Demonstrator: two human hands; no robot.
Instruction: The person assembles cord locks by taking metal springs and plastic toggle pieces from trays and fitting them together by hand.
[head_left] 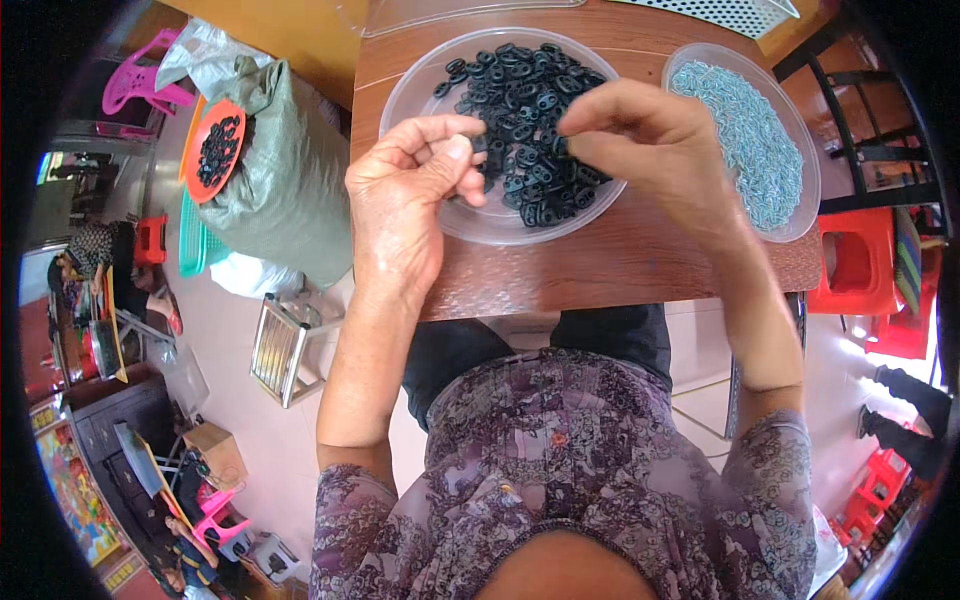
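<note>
Above a round clear plastic tub (455, 226) both my hands are raised, fingertips facing each other. The tub holds a heap of small black oval plastic pieces with holes (525, 95). My left hand (415, 175) is over its left side, thumb and fingers pinched together; whatever is between the tips is too small to make out. On the right, my right hand (655, 140) has thumb and forefinger closed over the pile, and what they hold is hidden. A second clear tub (812, 170), full of small shiny blue-silver screws or pins (745, 140), stands just right of that hand.
The tubs stand on a brown wooden table (590, 270). Left of it are a stuffed green sack (295, 180) and an orange bowl (215, 150) of black pieces. A white perforated basket (735, 12) lies at the far edge. Red stools (855, 262) stand right.
</note>
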